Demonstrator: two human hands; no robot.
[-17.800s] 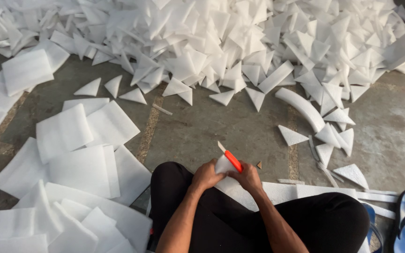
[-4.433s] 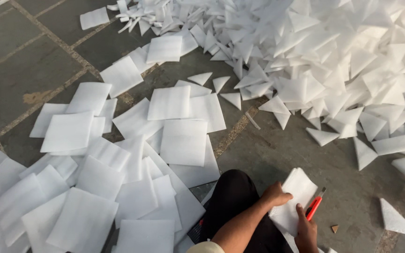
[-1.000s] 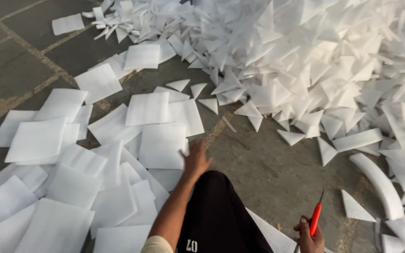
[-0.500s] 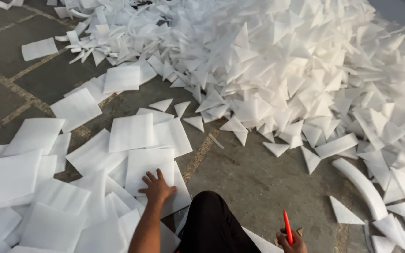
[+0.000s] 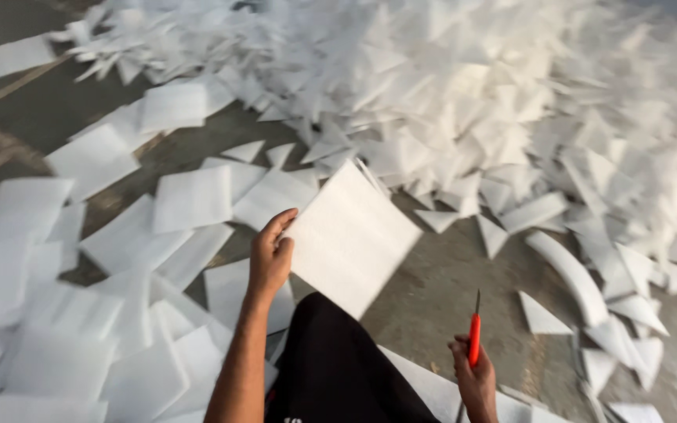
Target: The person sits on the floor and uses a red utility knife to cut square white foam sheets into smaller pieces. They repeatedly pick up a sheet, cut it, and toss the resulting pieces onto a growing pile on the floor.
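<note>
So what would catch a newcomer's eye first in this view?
The huge heap of white foam triangles filling the top and right of the floor. Next, the white square foam sheet lifted at centre in the left hand, above more square sheets scattered at left. Then the red-handled knife held blade up in the right hand, low right.

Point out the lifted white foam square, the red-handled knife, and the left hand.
white foam square point(image 5: 352, 239), head view, middle of its flat face.
red-handled knife point(image 5: 474, 339), head view, middle of the red handle.
left hand point(image 5: 270, 256), head view, back of the hand, gripping the square's edge.
</note>
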